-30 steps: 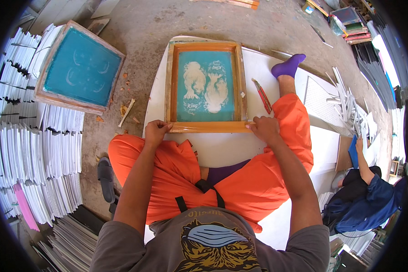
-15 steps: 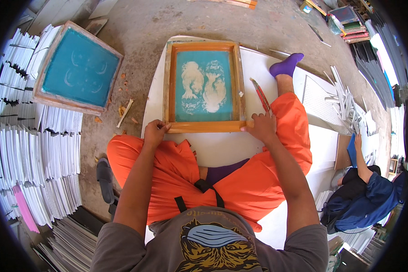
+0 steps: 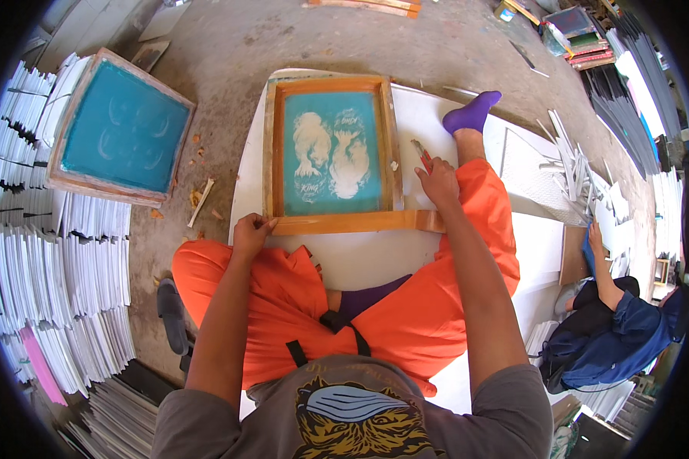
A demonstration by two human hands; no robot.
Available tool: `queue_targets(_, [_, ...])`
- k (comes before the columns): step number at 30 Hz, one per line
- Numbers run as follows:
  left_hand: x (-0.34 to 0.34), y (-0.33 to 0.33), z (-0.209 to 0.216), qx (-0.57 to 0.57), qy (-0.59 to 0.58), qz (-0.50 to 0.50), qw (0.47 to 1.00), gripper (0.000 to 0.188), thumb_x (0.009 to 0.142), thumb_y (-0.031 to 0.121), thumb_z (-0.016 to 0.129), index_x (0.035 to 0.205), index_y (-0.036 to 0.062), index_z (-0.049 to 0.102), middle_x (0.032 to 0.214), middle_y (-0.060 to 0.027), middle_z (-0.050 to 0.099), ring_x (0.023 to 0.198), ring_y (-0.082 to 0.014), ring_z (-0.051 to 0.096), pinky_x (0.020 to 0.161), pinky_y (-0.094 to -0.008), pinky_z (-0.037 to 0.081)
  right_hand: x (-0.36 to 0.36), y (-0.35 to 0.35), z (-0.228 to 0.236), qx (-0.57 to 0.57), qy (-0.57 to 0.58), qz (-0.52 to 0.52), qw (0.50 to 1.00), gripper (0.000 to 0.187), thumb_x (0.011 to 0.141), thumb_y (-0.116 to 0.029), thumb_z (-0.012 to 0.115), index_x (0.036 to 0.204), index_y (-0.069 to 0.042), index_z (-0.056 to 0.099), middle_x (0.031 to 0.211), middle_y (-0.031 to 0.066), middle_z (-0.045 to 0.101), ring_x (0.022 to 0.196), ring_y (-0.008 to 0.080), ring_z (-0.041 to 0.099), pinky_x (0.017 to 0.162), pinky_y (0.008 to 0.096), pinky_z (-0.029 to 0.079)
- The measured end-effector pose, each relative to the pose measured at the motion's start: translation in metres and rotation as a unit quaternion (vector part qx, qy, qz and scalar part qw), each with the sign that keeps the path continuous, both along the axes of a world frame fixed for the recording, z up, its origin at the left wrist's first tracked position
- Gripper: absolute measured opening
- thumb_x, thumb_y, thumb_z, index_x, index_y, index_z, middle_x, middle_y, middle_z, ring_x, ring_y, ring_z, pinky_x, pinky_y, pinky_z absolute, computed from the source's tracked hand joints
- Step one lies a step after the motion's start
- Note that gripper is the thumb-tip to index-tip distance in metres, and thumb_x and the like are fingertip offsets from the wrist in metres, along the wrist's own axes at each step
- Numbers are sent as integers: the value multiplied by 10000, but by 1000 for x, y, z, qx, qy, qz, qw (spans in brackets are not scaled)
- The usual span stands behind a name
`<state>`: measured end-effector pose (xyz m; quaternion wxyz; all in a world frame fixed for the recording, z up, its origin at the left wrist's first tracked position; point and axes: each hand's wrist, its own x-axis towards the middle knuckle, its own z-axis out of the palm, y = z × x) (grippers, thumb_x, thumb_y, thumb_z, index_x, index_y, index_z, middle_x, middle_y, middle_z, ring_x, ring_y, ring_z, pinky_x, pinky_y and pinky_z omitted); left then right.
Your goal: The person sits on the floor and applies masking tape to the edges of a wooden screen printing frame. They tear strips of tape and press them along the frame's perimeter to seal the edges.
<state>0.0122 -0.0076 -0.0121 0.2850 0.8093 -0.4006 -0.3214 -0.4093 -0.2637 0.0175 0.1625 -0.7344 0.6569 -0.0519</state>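
Note:
A wooden screen-printing frame with teal mesh and two pale animal-shaped designs lies flat before me. Brown tape covers its inner borders. Along the near side runs a strip of brown tape, its right end loose and curled past the corner. My left hand pinches the strip's left end at the near left corner. Right of the frame, my right hand has its fingers around a red utility knife, whose handle is mostly hidden under the palm.
A second teal screen leans on stacked white sheets at left. The white board lies under the frame and my legs. My purple-socked foot is beyond the knife. Paper strips and another person are at right.
My right hand has left the tape at the near right corner and moved up onto the utility knife. The tape's right end now hangs free. My left hand stays at the left corner.

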Motion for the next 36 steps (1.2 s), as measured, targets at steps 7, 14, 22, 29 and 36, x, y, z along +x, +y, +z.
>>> queue_targets(7, [-3,1,12,27,21,15,999,327,885,306,857,866,1,740,713,-58,717,616,-127,621,586,-313,499,33,-53,-18,-49,2,20,999,301,972,-282,697,1193,-81,672,1206,177,681,1212,378,616,1005,505,535])
queue_targets(14, [-7,1,18,12,11,15,1000,308,884,271,859,855,-10,734,697,-55,700,614,-108,584,577,-304,481,49,-93,-18,17,103,106,989,248,977,-256,678,1163,-95,706,1193,181,701,1114,395,687,937,529,570])
queue_targets(22, [-4,3,9,5,41,27,999,285,887,240,855,846,-13,731,683,-46,686,599,-103,566,560,-301,462,42,-126,-42,56,45,33,997,301,1010,-300,626,1129,-30,689,1186,251,724,1125,426,697,954,532,554])
queue_targets(29, [-2,2,8,0,73,28,997,278,897,226,847,851,-21,728,703,-45,692,619,-94,570,569,-293,468,13,-114,-49,-132,-106,-23,985,458,857,-64,734,1294,-34,597,1266,280,649,1258,459,584,1050,496,488])
queue_targets(36, [2,4,1,4,82,35,996,274,893,224,847,863,-21,730,718,-54,704,628,-106,592,575,-298,475,7,-33,6,91,35,32,995,384,899,-215,778,1174,-28,587,1260,246,658,1232,421,611,965,507,506])
